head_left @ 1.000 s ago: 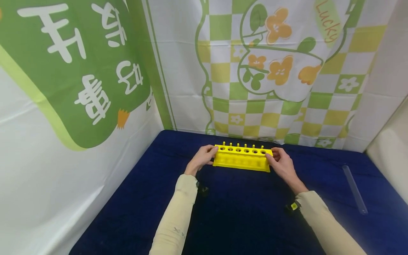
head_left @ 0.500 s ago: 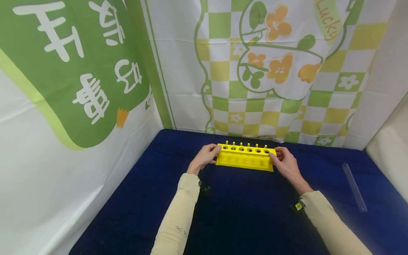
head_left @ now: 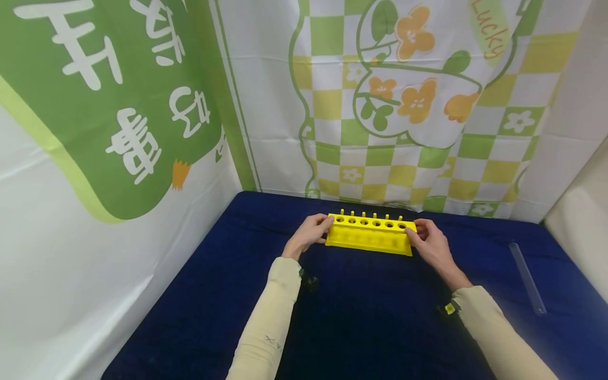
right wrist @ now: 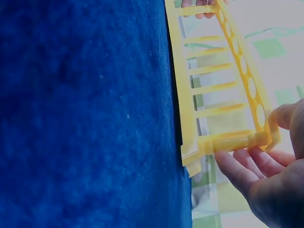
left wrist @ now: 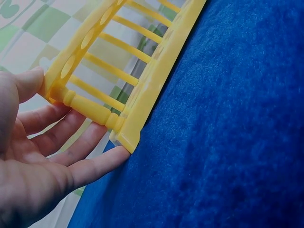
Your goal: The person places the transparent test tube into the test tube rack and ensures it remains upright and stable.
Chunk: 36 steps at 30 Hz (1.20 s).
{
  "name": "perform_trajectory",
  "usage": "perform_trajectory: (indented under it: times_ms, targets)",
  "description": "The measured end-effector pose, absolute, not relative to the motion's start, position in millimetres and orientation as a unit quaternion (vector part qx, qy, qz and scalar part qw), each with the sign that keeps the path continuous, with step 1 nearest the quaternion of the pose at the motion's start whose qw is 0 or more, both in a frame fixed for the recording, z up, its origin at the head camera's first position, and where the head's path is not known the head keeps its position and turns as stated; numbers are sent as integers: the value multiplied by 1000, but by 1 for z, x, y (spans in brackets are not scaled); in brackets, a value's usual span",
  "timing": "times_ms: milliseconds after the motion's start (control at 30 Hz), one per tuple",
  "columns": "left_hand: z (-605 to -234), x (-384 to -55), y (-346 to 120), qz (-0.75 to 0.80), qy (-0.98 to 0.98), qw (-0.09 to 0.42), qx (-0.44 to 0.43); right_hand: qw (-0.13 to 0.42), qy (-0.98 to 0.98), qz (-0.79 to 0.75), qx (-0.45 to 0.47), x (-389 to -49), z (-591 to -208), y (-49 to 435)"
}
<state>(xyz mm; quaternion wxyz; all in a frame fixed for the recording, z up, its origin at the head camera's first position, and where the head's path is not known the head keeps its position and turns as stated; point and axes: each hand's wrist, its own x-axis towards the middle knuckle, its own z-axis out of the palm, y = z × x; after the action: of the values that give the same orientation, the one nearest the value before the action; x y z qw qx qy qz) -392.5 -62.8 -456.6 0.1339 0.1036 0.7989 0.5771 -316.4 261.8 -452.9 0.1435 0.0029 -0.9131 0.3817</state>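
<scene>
A yellow test tube rack [head_left: 370, 240] with a row of round holes and several upright pegs stands near the far side of the blue-covered table. My left hand [head_left: 311, 232] grips its left end, the thumb on the top plate and the fingers along the end post [left wrist: 88, 108]. At the other end my right hand [head_left: 429, 244] holds the rack in the same way, thumb on top and fingertips at the right post [right wrist: 232, 142]. No tubes show in the holes. The rack's base lies right at the cloth in both wrist views.
A long, narrow clear plastic piece [head_left: 527, 279] lies on the blue cloth [head_left: 370, 322] at the right. A patterned curtain [head_left: 328, 105] hangs behind the table's far edge, and a white and green one [head_left: 95, 253] runs along the left side.
The rack has shifted a little to the right, with both hands moving along on its ends. The clear piece stays in its place.
</scene>
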Motion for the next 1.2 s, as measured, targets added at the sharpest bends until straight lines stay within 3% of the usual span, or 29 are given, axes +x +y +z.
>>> perform_trajectory:
  times_ms: [1200]
  targets:
    - [-456, -391, -42, 581, 793, 144, 115, 150, -917, 369, -11, -309, -450, 281]
